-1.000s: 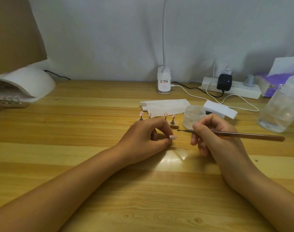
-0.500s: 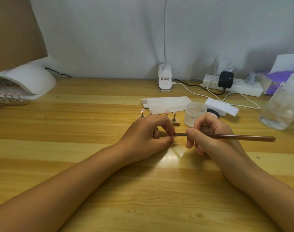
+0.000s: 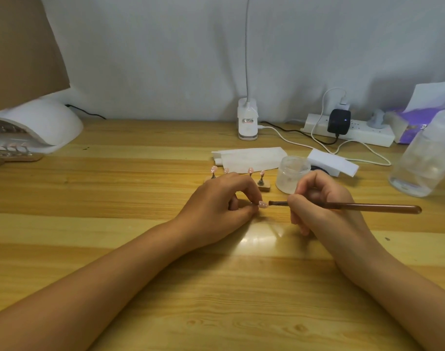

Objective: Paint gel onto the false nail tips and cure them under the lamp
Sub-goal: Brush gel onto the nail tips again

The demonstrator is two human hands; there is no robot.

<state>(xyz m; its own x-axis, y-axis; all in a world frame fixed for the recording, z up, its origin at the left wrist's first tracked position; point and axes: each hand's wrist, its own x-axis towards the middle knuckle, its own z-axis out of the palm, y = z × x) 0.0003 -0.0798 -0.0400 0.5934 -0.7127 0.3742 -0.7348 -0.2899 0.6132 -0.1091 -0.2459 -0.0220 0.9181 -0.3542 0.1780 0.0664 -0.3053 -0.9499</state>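
My left hand (image 3: 218, 201) rests on the wooden table and pinches a small stand with a pink false nail tip (image 3: 262, 204) on its end. My right hand (image 3: 320, 198) grips a brown gel brush (image 3: 368, 206), held level, with its tip touching that nail. Behind my left hand a wooden holder (image 3: 264, 186) carries several more pink nail tips (image 3: 250, 170) on stands. A clear gel jar (image 3: 292, 174) stands open just behind my right hand. The white curing lamp (image 3: 39, 125) sits at the far left, with nail tips on a holder inside it.
A folded white tissue (image 3: 249, 158) and a white block (image 3: 332, 163) lie behind the holder. A clamp desk lamp (image 3: 247, 120), a power strip (image 3: 355, 131) with cables, a clear plastic bottle (image 3: 423, 158) and a purple tissue pack (image 3: 416, 120) line the back and right.
The brush tip has moved left from beside the jar to the nail tip held in my left hand. My left hand has stayed in place.
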